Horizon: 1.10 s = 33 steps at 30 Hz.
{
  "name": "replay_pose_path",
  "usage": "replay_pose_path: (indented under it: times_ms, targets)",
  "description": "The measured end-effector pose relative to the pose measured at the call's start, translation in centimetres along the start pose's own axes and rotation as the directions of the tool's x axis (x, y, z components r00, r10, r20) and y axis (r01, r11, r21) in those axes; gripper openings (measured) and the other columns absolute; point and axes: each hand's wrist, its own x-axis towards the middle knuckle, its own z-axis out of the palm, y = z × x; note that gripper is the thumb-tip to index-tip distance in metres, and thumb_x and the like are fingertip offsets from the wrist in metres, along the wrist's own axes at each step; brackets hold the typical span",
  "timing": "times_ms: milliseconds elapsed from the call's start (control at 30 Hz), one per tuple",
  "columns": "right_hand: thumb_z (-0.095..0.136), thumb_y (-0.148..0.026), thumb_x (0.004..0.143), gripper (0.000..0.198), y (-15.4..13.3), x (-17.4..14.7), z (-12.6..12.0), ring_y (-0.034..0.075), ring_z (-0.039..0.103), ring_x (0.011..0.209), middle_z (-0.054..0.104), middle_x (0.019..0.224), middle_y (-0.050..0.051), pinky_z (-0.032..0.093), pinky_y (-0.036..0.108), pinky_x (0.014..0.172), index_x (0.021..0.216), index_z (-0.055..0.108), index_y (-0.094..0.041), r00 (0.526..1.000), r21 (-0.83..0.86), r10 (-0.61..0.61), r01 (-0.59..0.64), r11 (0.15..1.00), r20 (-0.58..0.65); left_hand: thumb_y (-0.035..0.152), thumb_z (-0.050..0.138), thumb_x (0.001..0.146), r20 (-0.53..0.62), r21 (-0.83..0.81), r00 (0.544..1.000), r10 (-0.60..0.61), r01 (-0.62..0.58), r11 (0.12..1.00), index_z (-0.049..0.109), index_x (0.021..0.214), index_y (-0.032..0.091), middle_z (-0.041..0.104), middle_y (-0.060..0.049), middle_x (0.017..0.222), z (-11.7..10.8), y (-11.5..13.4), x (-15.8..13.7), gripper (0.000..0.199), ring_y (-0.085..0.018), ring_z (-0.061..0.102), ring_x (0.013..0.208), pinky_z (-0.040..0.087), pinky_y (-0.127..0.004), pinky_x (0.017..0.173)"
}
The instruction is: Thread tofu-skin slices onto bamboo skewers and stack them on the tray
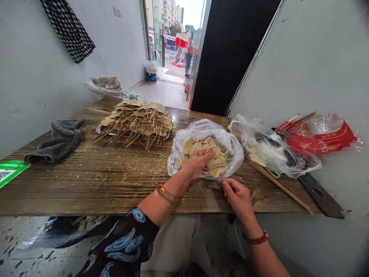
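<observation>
My left hand (197,162) is closed on a thin, pale yellow food slice (215,149), its thumb lying along it. Beneath it, more such slices (216,171) fill an opened clear plastic bag (178,144). Just right of the bag's near edge, my right hand (236,195) is closed in a pinch. A thin stick seems to be between its fingertips, mostly hidden by them. Further back on the left, a metal tray (100,130) carries a high pile of skewered slices (144,115), their sticks pointing towards me.
Loose bamboo skewers (279,184) lie at the right, beside another plastic bag (268,148) and red packaging (323,138). A dark cleaver-like blade (321,196) rests by the right wall. On the left are a grey cloth (56,140) and a green card (11,171). The wooden table's front edge (115,213) is close to me.
</observation>
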Motion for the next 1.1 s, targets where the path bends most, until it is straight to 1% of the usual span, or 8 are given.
replay_pose_path:
  times_ms: [467,567,667,800,867,900,1000,1100]
  targets:
    - [0.055,-0.041,0.088,0.031,0.3,0.2,0.2,0.008,0.039,0.044,0.047,0.052,-0.005,0.03,0.019,0.04,0.086,0.07,-0.015,0.999,0.057,-0.016,0.018,0.998,-0.038,0.048,0.076,0.065,0.015,0.03,0.997,-0.081,0.081,0.996,0.065,0.092,0.011,0.069,-0.008,0.082,0.7,-1.0,0.0,0.046,-0.014,0.063,0.068,0.051,-0.025,0.064]
    - [0.056,-0.042,0.088,0.03,0.5,0.2,0.2,0.007,0.038,0.043,0.047,0.051,-0.005,0.029,0.019,0.039,0.086,0.07,-0.015,0.998,0.092,0.015,-0.01,0.996,-0.054,0.048,0.074,0.067,0.011,0.077,0.996,-0.086,0.085,0.993,0.064,0.094,0.012,0.068,-0.007,0.083,0.6,-0.8,0.0,0.046,-0.013,0.063,0.069,0.051,-0.024,0.063]
    - [0.059,-0.043,0.086,0.029,0.9,0.1,0.2,0.006,0.037,0.041,0.046,0.051,-0.006,0.028,0.018,0.037,0.088,0.069,-0.015,0.99,0.189,0.065,-0.041,0.981,-0.126,0.046,0.073,0.069,-0.076,0.145,0.997,-0.022,0.033,0.989,0.062,0.1,0.014,0.068,-0.005,0.085,0.0,0.1,0.2,0.045,-0.012,0.063,0.07,0.051,-0.024,0.066]
    - [0.063,-0.043,0.084,0.028,1.1,0.1,0.3,0.006,0.035,0.042,0.045,0.052,-0.007,0.027,0.017,0.036,0.091,0.069,-0.016,0.953,0.374,0.145,-0.038,0.927,-0.264,0.041,0.062,0.079,-0.23,0.362,0.955,0.185,-0.092,0.928,0.06,0.1,0.014,0.068,-0.005,0.086,-1.4,1.4,0.7,0.034,-0.012,0.063,0.07,0.051,-0.026,0.069]
    - [0.065,-0.043,0.082,0.028,1.0,0.2,0.4,0.005,0.034,0.042,0.045,0.052,-0.007,0.026,0.016,0.036,0.091,0.069,-0.017,0.938,0.438,0.173,-0.026,0.898,-0.3,0.035,0.057,0.082,-0.253,0.586,0.921,0.297,-0.099,0.805,0.061,0.094,0.014,0.067,-0.004,0.08,-2.1,1.8,0.9,0.024,-0.012,0.061,0.067,0.049,-0.026,0.067]
    - [0.066,-0.042,0.081,0.028,1.0,0.2,0.4,0.005,0.034,0.042,0.046,0.052,-0.007,0.026,0.016,0.035,0.091,0.069,-0.017,0.934,0.458,0.179,-0.02,0.889,-0.308,0.031,0.056,0.082,-0.234,0.712,0.907,0.351,-0.087,0.697,0.063,0.09,0.014,0.066,-0.003,0.077,-2.3,1.8,0.9,0.019,-0.012,0.06,0.067,0.049,-0.026,0.067]
    - [0.067,-0.042,0.081,0.028,0.9,0.2,0.4,0.005,0.034,0.042,0.047,0.054,-0.006,0.027,0.016,0.035,0.09,0.07,-0.016,0.932,0.476,0.185,-0.016,0.879,-0.31,0.023,0.056,0.081,-0.083,0.97,0.905,0.417,-0.023,0.244,0.065,0.078,0.016,0.064,-0.004,0.077,-2.3,1.9,0.7,0.012,-0.015,0.058,0.075,0.047,-0.029,0.073]
    - [0.067,-0.043,0.08,0.029,0.9,0.3,0.4,0.005,0.035,0.042,0.048,0.054,-0.006,0.028,0.016,0.035,0.09,0.07,-0.016,0.934,0.472,0.193,-0.029,0.881,-0.302,0.028,0.059,0.08,0.019,0.99,0.939,0.342,0.031,-0.139,0.065,0.075,0.017,0.063,-0.006,0.083,-1.9,1.7,0.2,0.013,-0.02,0.057,0.085,0.046,-0.033,0.077]
